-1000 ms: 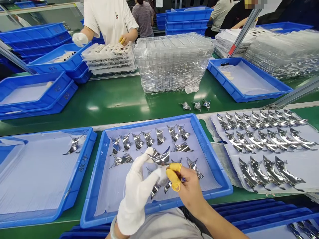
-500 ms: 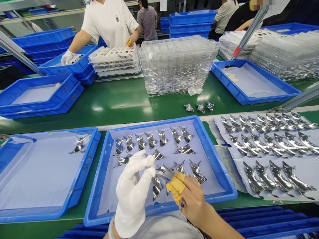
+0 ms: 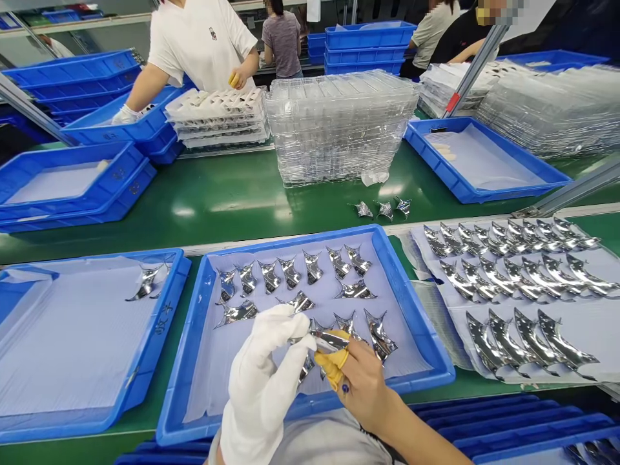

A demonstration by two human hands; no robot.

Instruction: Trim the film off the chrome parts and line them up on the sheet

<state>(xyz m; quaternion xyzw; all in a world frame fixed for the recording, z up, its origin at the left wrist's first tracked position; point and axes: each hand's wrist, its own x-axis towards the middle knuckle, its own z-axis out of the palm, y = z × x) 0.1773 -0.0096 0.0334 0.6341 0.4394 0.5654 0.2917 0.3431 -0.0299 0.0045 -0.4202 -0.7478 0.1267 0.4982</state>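
Note:
My left hand [image 3: 261,381], in a white fabric glove, and my right hand [image 3: 363,381], bare with yellow finger cots, meet over a blue plastic tray [image 3: 290,240]. Between their fingertips they pinch a curved chrome-bright metal piece [image 3: 329,340]. Its middle is partly hidden by the yellow cots. Similar mirror-polished pieces [image 3: 290,271] lie in loose rows on the tray's pale liner. Two more pieces [image 3: 380,336] sit just beyond my right fingers, and another [image 3: 306,368] shows below the pinch, close to the glove.
To the left, a blue tray [image 3: 97,336] holds one chrome piece. Rows of larger pieces lie on white sheets [image 3: 513,284] to the right. Stacked clear plastic trays [image 3: 339,129] and three loose pieces [image 3: 380,208] occupy the green bench. A co-worker [image 3: 194,45] works beyond.
The metal piece has dropped from above my fingers to a flatter pinch between them, and my hands have closed in on it. The co-worker's gloved hand has moved left and down to a blue tray.

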